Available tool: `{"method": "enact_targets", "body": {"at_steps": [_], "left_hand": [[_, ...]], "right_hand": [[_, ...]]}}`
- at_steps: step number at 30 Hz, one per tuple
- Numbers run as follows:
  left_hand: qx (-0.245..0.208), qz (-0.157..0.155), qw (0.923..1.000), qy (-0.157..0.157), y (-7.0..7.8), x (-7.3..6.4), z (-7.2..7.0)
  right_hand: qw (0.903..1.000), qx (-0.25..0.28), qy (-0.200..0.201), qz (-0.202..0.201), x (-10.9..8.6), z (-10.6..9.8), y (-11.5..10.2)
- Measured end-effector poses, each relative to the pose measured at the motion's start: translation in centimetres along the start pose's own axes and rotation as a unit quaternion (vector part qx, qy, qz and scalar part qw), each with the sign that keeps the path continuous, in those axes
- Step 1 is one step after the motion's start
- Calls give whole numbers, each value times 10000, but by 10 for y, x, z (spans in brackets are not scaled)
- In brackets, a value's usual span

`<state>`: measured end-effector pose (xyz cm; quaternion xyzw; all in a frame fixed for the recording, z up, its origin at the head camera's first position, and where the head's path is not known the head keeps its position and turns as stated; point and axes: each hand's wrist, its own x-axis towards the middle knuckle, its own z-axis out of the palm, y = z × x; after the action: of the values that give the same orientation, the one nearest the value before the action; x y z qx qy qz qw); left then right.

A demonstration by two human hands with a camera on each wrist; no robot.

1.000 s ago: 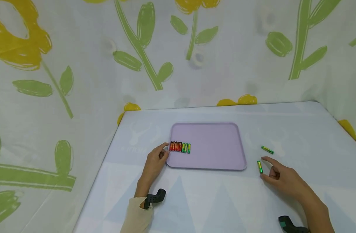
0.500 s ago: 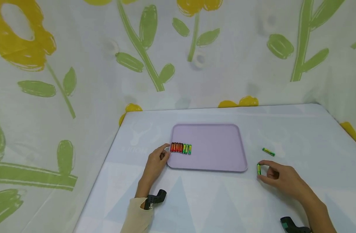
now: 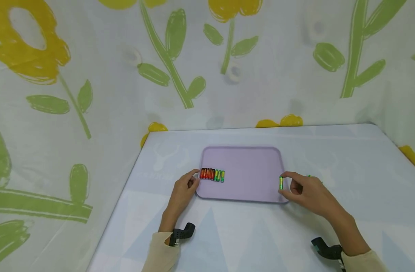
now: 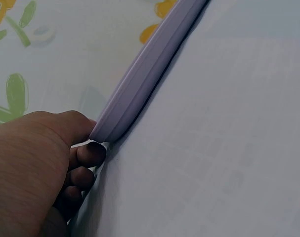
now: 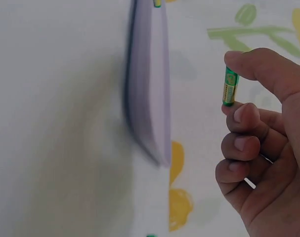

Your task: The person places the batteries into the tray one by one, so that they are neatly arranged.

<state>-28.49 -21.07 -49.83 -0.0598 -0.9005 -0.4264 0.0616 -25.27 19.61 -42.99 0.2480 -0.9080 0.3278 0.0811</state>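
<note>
A green AAA-size battery [image 3: 281, 183] is pinched endwise between the thumb and a finger of my right hand [image 3: 310, 192], over the right edge of a lilac tray [image 3: 248, 166]. The right wrist view shows this battery [image 5: 230, 87] upright between the fingertips, the other fingers curled. At the tray's left side, my left hand [image 3: 182, 190] holds the rim. In the left wrist view, the thumb touches the tray's corner [image 4: 115, 121] with curled fingers beside it. Inside the tray, several red batteries [image 3: 207, 173] and 3 green batteries [image 3: 219, 175] lie side by side near the left rim.
Another green battery on the table [image 3: 357, 211] is mostly hidden behind my right hand; only a tip shows. A flower-printed cloth [image 3: 261, 87] rises behind and left of the table. Black camera mounts sit on both wrists [image 3: 184, 231].
My right hand has pinched the nearer green battery, lifted it off the table and carried it left to the tray's right edge. The left hand stays at the tray's left rim.
</note>
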Motion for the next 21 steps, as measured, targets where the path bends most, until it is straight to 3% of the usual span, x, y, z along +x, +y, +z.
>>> {"method": "enact_targets", "body": {"at_steps": [12,21], "left_hand": [[10,19,10000,20,0,-1,3],[95,25,9999,40,-2,-1,2]], "right_hand": [[9991,117,-330,258,56,37,-19],[9978,128,-554,336,82,64,-36]]}}
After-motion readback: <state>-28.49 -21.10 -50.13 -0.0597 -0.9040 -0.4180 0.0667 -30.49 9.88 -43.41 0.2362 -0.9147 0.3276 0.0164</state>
